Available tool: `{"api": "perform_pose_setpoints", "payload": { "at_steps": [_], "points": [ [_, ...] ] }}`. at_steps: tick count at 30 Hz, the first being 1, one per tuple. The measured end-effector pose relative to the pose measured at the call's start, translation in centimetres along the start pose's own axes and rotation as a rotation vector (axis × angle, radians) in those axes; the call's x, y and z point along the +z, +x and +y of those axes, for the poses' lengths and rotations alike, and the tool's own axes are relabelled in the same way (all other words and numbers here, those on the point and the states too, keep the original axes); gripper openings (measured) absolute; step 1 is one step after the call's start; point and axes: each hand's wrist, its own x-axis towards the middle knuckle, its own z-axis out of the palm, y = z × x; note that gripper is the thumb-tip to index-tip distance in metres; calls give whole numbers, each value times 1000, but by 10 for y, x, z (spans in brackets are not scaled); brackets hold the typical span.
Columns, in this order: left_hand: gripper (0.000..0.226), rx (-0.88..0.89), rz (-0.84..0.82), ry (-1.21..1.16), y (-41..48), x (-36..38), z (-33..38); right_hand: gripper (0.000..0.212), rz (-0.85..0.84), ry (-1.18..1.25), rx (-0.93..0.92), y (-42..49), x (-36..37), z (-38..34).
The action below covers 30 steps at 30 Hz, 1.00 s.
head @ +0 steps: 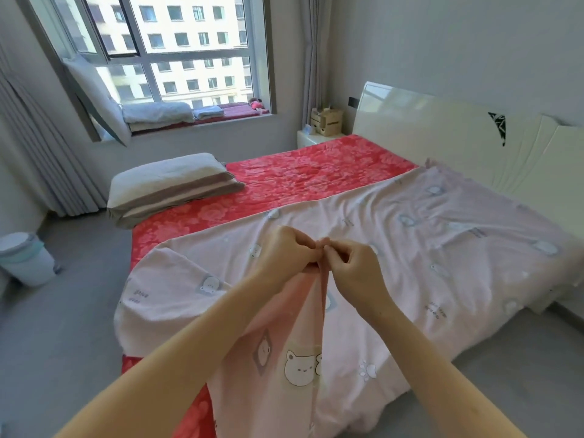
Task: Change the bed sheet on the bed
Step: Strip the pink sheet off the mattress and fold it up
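Left hand: raised over the bed, fingers curled and pinching a gathered fold of the pink sheet at its top.
Right hand: just beside the left, fingertips touching it, clamped on the same fold from the other side.
Fold: a narrow ridge of cloth that hangs from the two pinches down toward the person, with a printed bear face low on it.
Pink sheet: spread over the near half of the bed, from the headboard on the right to a rounded, sagging corner on the near left. It looks folded double.
Red cover: bare on the far half, toward the window.
Pillows: two stacked on the far left corner, apart from the sheet.
Key relation: the sheet's far edge runs lengthwise along the bed, roughly down its middle, and the uncovered half lies straight ahead of the hands, away from the person. Both hands sit at one point, the left toward the foot and the right toward the headboard, neither nearer the far side.
Likely next move: parting the hands and carrying the top layer forward over the red.
Risk: the pillows may catch the far left corner.
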Motion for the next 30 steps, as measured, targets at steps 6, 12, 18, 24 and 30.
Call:
{"api": "perform_pose_setpoints", "payload": {
  "at_steps": [6, 12, 18, 24, 30],
  "points": [
    [22, -106, -93, 100, 37, -13, -4, 19, -61, -285, -127, 14, 23, 8],
    [22, -66, -269, 295, 71, -36, -10, 23, 49, -274, -26, 30, 48, 19],
    [4, 217, -170, 421, 82, -72, -87, 18, 127, -152, 189, 37, 32, 22],
    [12, 499, 41, 559, 72, -62, -219, 20, 163, -71, 276, 39, 11, 14],
    [29, 575, 88, 648, 85, -58, -260, 26, 259, -45, 303, 37, -9, 3]
  ]
}}
